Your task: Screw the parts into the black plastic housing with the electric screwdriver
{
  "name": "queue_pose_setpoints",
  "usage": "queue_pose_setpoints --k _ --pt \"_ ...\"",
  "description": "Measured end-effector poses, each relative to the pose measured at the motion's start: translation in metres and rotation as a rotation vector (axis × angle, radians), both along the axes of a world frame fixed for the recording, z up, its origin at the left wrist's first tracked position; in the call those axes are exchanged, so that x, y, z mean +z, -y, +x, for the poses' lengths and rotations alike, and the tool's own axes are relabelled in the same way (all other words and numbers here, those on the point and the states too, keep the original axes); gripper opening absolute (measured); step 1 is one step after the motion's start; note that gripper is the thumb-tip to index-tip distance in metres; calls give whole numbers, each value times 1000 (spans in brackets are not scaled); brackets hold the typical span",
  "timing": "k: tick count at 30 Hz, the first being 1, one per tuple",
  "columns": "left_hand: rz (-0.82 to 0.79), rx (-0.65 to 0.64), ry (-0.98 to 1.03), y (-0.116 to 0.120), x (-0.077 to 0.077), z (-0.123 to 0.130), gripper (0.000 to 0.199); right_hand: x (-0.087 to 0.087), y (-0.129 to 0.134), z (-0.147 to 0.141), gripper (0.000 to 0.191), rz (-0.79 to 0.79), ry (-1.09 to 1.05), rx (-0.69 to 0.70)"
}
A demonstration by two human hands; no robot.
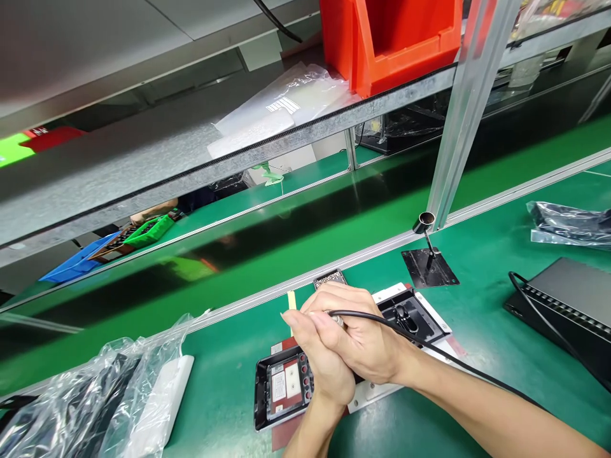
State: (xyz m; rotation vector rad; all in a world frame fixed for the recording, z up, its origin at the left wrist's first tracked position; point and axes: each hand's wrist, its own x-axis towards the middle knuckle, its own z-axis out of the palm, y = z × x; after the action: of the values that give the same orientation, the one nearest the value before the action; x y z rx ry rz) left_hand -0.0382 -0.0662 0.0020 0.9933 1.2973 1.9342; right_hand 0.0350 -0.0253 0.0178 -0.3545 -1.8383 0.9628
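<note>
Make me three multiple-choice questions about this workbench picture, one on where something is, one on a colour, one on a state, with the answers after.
1. Where does the red storage bin stand?
A. On the upper shelf
B. On the green bench top
C. On the black frame

2. What colour is the bench top?
A. Blue
B. Green
C. Grey

3. How are the two hands placed?
A. Wide apart on the bench
B. Clasped together around a corded tool
C. Both flat and open

Answers:
1. A, the bin sits on the metal shelf above the bench.
2. B, the mat around the work is green.
3. B, the left hand and right hand close together on the corded tool, whose black cable trails right, above the black frame.
</note>
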Motion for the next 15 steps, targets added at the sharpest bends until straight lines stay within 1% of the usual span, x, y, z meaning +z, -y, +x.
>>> queue_pose_setpoints --k 7,15 --pt "-78 84 -51 1 -4 -2 76 -4 0 -2 32 6 -67 -10" --pt "-76 49 -62 2 -6 -1 74 -11 -1 -3 33 40 -83 -33"
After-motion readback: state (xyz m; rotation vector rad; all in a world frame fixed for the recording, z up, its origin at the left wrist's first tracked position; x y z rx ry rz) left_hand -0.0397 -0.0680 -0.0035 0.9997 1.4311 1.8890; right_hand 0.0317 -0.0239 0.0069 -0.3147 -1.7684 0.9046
